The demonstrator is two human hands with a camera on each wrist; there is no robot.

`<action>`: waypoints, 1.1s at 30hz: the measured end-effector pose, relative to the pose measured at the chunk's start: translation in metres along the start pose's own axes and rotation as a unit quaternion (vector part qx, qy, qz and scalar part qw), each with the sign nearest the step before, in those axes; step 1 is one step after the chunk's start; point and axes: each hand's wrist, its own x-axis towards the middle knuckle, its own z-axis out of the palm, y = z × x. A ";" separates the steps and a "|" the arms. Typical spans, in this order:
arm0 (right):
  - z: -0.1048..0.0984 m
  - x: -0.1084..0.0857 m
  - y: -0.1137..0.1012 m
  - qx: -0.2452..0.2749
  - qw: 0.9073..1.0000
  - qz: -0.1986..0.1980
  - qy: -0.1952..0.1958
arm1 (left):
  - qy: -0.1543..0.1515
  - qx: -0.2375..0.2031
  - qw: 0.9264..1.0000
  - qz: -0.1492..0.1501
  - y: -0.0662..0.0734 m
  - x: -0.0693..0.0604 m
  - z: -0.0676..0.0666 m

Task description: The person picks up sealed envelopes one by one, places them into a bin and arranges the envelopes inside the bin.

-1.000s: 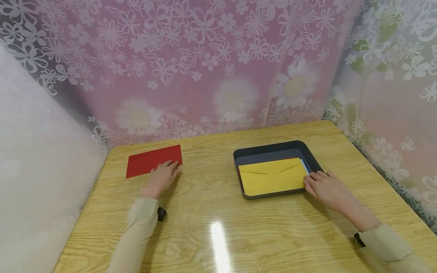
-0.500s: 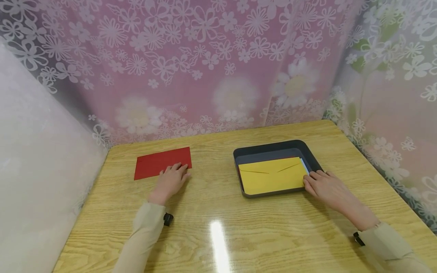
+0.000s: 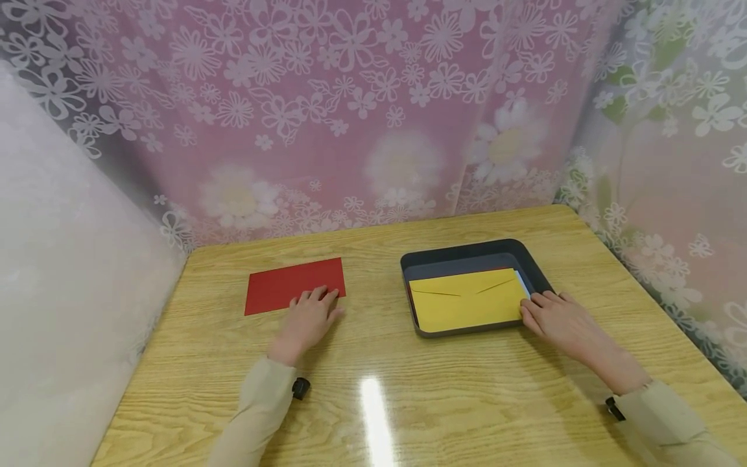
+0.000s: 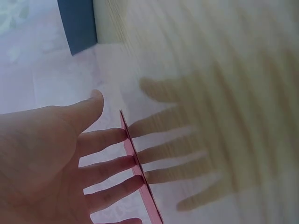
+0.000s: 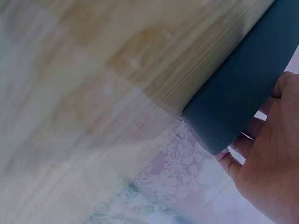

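Observation:
On the left part of the table lies a flat red envelope point(image 3: 297, 283), long and rectangular. My left hand point(image 3: 306, 323) touches its right front part with the fingertips. Seen in the left wrist view, the fingers of that hand point(image 4: 51, 156) are spread and nearly straight against the envelope's edge point(image 4: 133, 156). A dark grey tray point(image 3: 461, 250) stands at the right, holding a yellow envelope point(image 3: 467, 303) with red and pale blue edges showing beneath it. My right hand point(image 3: 566, 327) grips the tray's front right corner; in the right wrist view its fingers curl over the tray wall point(image 5: 233, 93).
The wood-grain table point(image 3: 350, 363) carries a bright light reflection near its front. Floral curtains point(image 3: 327, 130) hang close behind and on both sides. Bare tabletop shows between the red envelope and the tray.
My left hand has slid the red envelope to the right and slightly toward me across the table. The right hand and the tray have stayed in place.

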 end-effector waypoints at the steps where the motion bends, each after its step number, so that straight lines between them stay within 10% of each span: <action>1: 0.000 0.000 0.000 -0.001 1.000 -0.001 0.000 | 0.000 0.001 1.000 0.003 0.003 -0.001 0.000; 33: 0.002 0.000 0.000 0.002 1.000 -0.003 0.018 | 0.007 0.059 0.996 0.060 0.073 -0.020 0.015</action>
